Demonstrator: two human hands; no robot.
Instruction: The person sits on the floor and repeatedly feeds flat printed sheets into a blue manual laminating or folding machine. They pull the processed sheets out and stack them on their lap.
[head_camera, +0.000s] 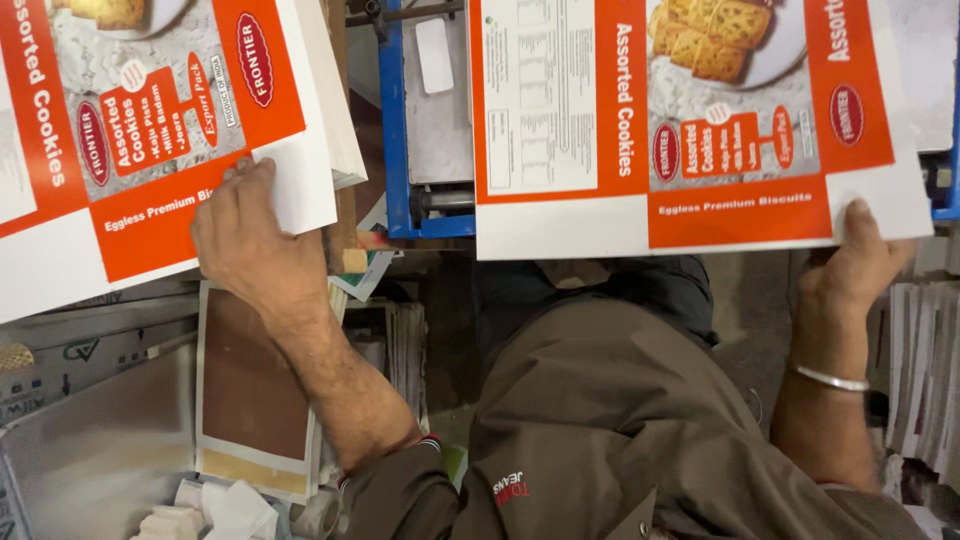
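Between the two grips: a blue machine frame (395, 120) with a grey metal plate (445, 130) inside it. Just below the left grip, under the forearm: a brown-and-cream printed sheet (250, 390), loose papers beside it, white paper scraps (230, 505) nearer the body. Outward of the right grip: upright stacks of white sheets (925, 350). On the right wrist: a thin silver bangle (830, 378). Nothing across either grip.

Left hand (245, 240): closed on the lower edge of the left carton sheet (150, 130), fingers bent onto its white margin, thumb hidden. Right hand (860, 265): closed on the lower outer corner of the right carton sheet (690, 120), thumb pressed flat on the white corner, fingers out of sight beneath.

Both flat box blanks, orange and white, reaching away from the grips. Left sheet tilted, with an orange band just above the fingers and a grey photo panel with red oval badges beyond. Right sheet level, with an orange strip nearest the thumb, then a grey panel with biscuits on a plate, and a white table panel towards the machine.
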